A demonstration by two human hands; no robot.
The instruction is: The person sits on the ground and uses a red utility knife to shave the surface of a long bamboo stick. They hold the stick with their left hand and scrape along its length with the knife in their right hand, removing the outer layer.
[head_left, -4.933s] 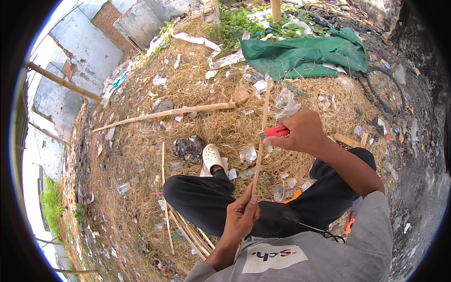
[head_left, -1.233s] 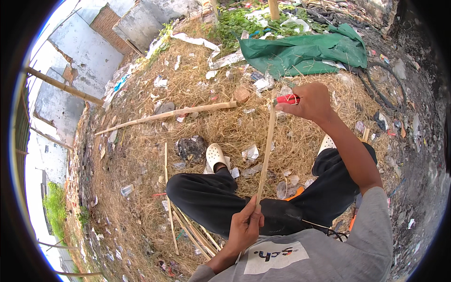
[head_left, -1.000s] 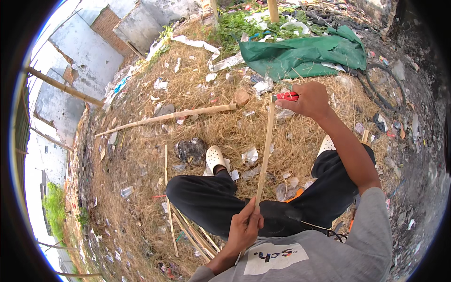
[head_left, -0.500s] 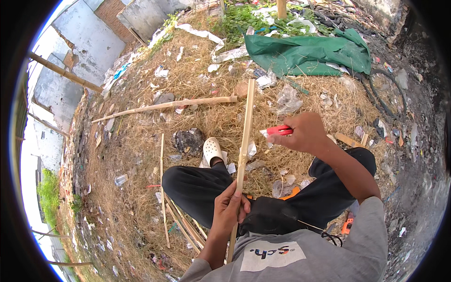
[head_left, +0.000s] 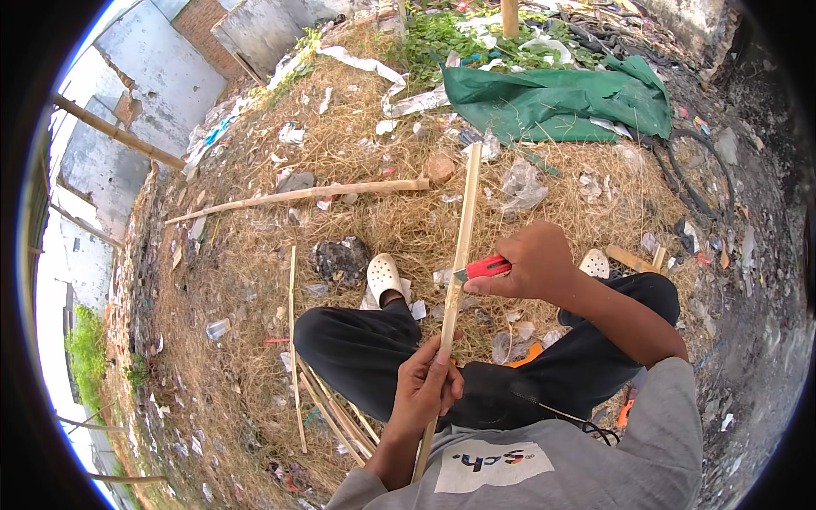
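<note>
A long pale bamboo strip (head_left: 467, 217) runs up and away from my lap, leaning slightly right at its far end. My left hand (head_left: 427, 378) is closed round its lower part, thumb on top. In my right hand (head_left: 534, 262) is a red utility knife (head_left: 488, 267), gripped in the fist. The knife's blade meets the strip's right edge, roughly at mid-length. More thin bamboo strips (head_left: 331, 412) lie on the ground to the left of my lap.
A bamboo pole (head_left: 297, 194) lies across the dry grass ahead. Beyond it, a green tarp (head_left: 552, 102) is spread near a black hose (head_left: 693, 183). A dark rock (head_left: 340, 258) sits beside my left shoe (head_left: 384, 276). Litter is scattered around; broken walls (head_left: 161, 76) stand at far left.
My right hand has moved left and down, bringing the knife blade against the strip. The strip's far end has swung to the right, still in my left hand.
</note>
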